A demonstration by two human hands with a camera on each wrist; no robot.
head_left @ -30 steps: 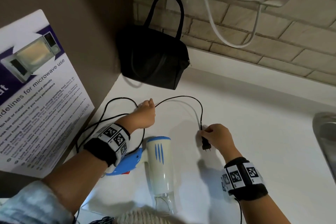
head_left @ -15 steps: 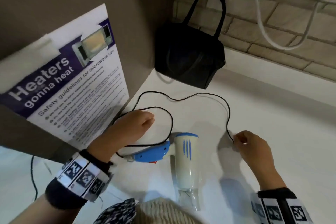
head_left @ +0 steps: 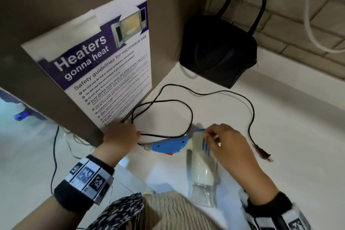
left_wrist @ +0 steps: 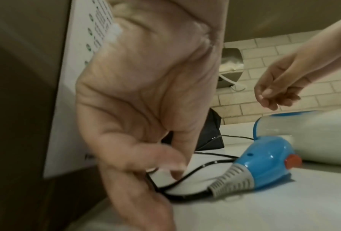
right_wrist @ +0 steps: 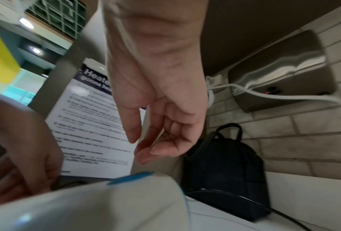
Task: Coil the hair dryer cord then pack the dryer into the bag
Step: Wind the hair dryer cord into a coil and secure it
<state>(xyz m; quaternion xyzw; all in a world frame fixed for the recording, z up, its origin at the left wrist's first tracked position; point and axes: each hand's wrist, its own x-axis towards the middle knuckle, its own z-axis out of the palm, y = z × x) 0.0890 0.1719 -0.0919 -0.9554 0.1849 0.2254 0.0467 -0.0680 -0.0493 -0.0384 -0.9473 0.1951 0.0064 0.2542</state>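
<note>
A white hair dryer (head_left: 200,164) with a blue handle (head_left: 168,146) lies on the white counter (head_left: 289,117). Its black cord (head_left: 220,91) runs in loose loops behind it and ends in the plug (head_left: 263,154), which lies free to the right. My left hand (head_left: 138,136) pinches cord strands beside the handle's grey strain relief (left_wrist: 230,181). My right hand (head_left: 211,136) hovers over the dryer's blue rear end, its fingers (right_wrist: 145,150) loosely curled and holding nothing. The black bag (head_left: 218,54) with a loop handle stands in the far corner.
A brown partition carrying a microwave safety poster (head_left: 104,65) stands at the left, close to my left hand. Behind the counter is a brick wall (head_left: 280,28), with a metal hand dryer (right_wrist: 280,75) and its white cable on it. Thin cables lie below the partition.
My right hand let go of the cord and moved left over the dryer; the plug now lies free. My left hand drew the cord back beside the handle. The camera shifted left.
</note>
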